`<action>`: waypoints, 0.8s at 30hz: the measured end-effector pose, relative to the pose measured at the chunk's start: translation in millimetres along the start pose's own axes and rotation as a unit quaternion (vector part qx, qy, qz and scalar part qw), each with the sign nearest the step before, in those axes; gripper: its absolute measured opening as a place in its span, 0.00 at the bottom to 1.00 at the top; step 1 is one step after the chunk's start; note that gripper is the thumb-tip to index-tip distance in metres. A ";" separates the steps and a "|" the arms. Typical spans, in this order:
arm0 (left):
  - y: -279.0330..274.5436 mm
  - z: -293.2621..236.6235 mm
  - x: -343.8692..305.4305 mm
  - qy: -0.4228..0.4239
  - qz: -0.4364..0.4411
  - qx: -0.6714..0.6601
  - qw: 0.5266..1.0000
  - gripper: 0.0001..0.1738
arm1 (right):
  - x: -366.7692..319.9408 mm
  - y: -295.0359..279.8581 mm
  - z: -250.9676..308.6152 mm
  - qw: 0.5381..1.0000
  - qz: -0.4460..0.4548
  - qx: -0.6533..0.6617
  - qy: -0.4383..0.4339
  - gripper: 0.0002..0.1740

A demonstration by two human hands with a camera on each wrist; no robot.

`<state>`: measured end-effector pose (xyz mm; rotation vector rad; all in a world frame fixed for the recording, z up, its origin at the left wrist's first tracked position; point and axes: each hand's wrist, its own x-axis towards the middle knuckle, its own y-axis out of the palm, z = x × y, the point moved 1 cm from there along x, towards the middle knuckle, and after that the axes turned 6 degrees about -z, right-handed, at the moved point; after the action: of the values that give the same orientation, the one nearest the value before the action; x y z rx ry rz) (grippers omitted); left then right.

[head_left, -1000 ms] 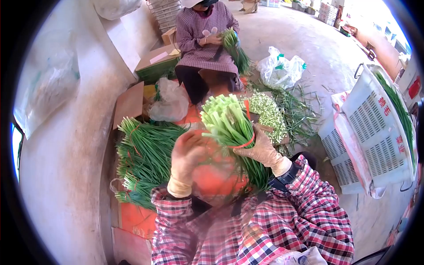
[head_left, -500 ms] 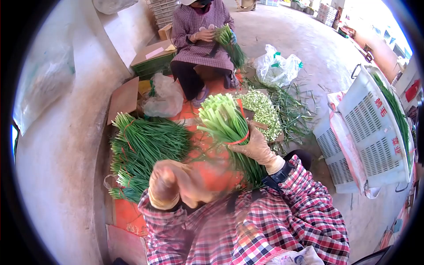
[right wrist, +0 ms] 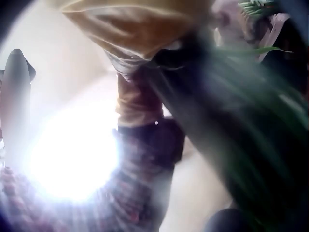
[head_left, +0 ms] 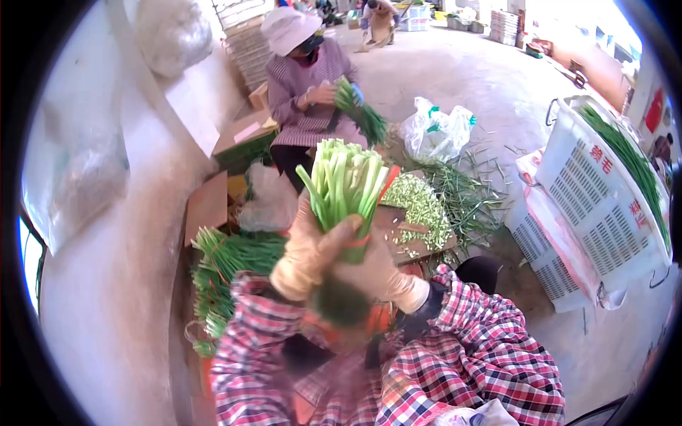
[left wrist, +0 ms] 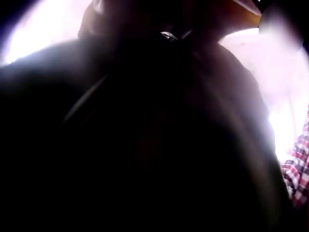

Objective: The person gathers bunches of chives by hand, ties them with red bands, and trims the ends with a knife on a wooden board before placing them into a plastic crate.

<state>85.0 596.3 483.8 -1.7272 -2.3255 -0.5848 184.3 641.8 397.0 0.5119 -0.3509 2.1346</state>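
Note:
A bunch of garlic chives [head_left: 344, 177] stands upright in front of me in the head view, its pale cut stem ends at the top. A red band [head_left: 357, 242] circles it lower down. My gloved left hand [head_left: 307, 248] grips the bunch from the left, with the thumb across the front of the stems. From the right, my gloved right hand [head_left: 376, 275], blurred, holds it below the band. Dark green leaves [right wrist: 260, 140] hang down beside the glove [right wrist: 140, 29] in the right wrist view. The left wrist view is mostly dark.
Tied bunches [head_left: 231, 266] are piled at left. Trimmed stem ends [head_left: 419, 209] cover a board ahead, beside loose leaves [head_left: 469, 202] and a plastic bag [head_left: 437, 131]. White crates [head_left: 590, 184] stand at right. Opposite, a seated person [head_left: 316, 92] holds another bunch.
My left hand, first raised apart from the bunch and then lowered near my lap, has come up to grip it. The bunch has turned more upright and shifted slightly left.

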 end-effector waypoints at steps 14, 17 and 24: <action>-56.9 3.7 -177.3 -0.433 -0.039 0.100 0.895 0.41 | -29.5 -83.0 52.0 0.985 0.150 0.044 0.070 0.14; -40.3 19.4 -197.7 -0.423 -0.030 0.095 0.900 0.39 | -24.5 -62.7 41.6 0.964 0.215 -0.091 -0.129 0.16; -29.6 23.5 -209.0 -0.454 -0.036 0.053 0.889 0.40 | -53.7 -34.0 2.8 0.863 0.439 -0.228 -0.104 0.19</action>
<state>122.7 415.9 378.2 -2.1590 -2.8989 0.4791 240.9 622.0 375.6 0.3201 -1.3972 2.7125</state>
